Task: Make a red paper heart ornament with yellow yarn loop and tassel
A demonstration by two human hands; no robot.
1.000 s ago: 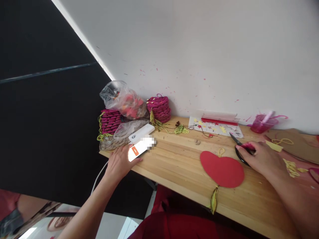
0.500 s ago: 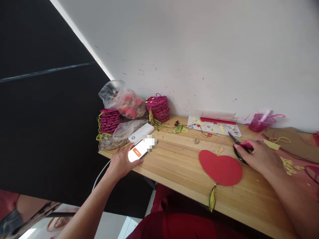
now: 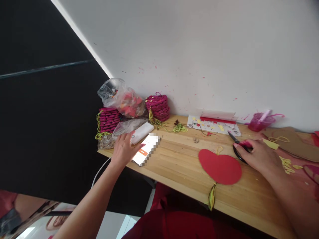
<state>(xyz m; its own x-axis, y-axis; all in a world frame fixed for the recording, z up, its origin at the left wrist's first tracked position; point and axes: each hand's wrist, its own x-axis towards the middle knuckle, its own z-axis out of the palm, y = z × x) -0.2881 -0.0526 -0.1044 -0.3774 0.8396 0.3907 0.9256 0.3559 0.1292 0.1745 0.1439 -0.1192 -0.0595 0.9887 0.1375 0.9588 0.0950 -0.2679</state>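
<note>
My left hand (image 3: pixel 124 150) is at the table's left edge with thumb and fingers spread. Its thumb reaches over the lit screen of a smartphone (image 3: pixel 149 146), which lies flat on the wood, and its fingertips are by a white power bank (image 3: pixel 142 132). My right hand (image 3: pixel 259 155) rests on the table, closed around the handles of black scissors (image 3: pixel 233 136), whose blades point away from me. Between my hands lies a red paper heart (image 3: pixel 221 167) with a yellow loop on top and a green-yellow tassel (image 3: pixel 211 196) hanging below it.
Magenta braided baskets (image 3: pixel 159 108) and a plastic bag (image 3: pixel 128 99) stand at the back left. Loose yarn (image 3: pixel 179 127), a sheet of small stars (image 3: pixel 211 125), a pink cup (image 3: pixel 259 121) and brown cardboard (image 3: pixel 296 142) line the wall side. A white cable (image 3: pixel 99 172) hangs off the left edge.
My left hand has let go of the phone's near end and shifted slightly up and right. The phone has turned, its near end swinging right. My right hand stays on the scissors.
</note>
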